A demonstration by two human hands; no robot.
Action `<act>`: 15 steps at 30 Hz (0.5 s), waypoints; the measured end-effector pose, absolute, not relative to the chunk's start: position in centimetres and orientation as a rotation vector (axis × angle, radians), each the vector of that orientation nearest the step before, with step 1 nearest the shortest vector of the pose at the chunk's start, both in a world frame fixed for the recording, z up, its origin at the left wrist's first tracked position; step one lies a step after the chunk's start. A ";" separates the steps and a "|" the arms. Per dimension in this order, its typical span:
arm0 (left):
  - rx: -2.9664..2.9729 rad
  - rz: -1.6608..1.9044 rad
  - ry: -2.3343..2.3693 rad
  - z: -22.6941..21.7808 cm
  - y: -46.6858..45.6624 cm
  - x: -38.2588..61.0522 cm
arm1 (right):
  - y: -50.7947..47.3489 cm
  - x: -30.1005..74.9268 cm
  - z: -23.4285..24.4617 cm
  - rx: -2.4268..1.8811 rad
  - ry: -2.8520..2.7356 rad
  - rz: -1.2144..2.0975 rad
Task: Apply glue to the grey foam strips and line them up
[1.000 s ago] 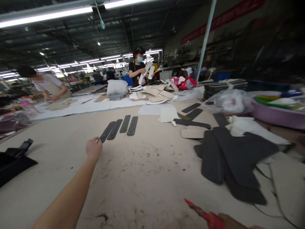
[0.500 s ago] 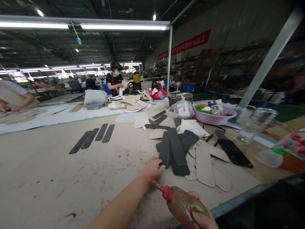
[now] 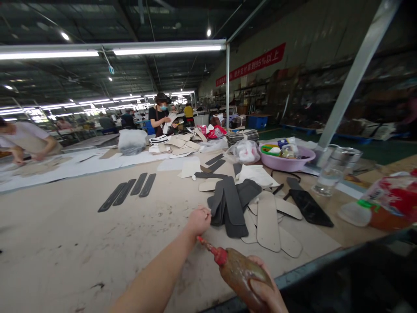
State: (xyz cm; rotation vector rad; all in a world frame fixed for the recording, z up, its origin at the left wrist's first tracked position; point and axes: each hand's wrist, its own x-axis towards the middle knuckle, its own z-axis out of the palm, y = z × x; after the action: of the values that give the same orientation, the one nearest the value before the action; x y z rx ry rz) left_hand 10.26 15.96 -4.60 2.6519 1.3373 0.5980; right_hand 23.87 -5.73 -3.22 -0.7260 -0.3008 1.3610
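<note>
My right hand (image 3: 269, 293) is wrapped round a brownish squeeze bottle (image 3: 243, 271) with a red cap and a long, thin nozzle. The bottle is tilted, its tip near my left wrist. My left hand (image 3: 198, 220) has its fingers curled at the lower left edge of a pile of dark grey rounded pieces (image 3: 235, 202), seemingly pinching one piece; the fingertips are partly hidden. Under and beside the pile lie beige rounded pieces (image 3: 268, 221). Farther left, several narrow dark strips (image 3: 125, 192) with rounded ends lie side by side on the table (image 3: 130, 248).
To the right are a black phone-like slab (image 3: 311, 208), a clear glass jar (image 3: 335, 171), a lilac basin (image 3: 286, 161) and a red-printed plastic bag (image 3: 394, 195). A metal post (image 3: 360, 74) rises behind. Two co-workers handle material across the table and at far left.
The view has shifted, tilting up slightly. My left hand has moved slightly at the dark pile, whose left-hand pieces now look more fanned out. The bottle stays in my right hand.
</note>
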 end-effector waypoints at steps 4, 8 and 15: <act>2.605 0.822 1.378 -0.4 14.7 4.3 | -6.1 24.8 -3.9 -0.767 -0.341 1.312; 2.631 0.840 1.344 2.1 10.2 -3.4 | -6.0 24.5 -4.2 -0.797 -0.334 1.285; 2.693 0.518 1.387 -1.9 1.0 -13.6 | -5.9 21.5 -3.6 -0.879 -0.461 1.314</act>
State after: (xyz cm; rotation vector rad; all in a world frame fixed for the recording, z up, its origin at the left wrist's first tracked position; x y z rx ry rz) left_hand -13.64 1.01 -1.92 2.6929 1.3867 0.5179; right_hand 21.52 -5.93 -3.61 -0.8792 -0.4607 1.3141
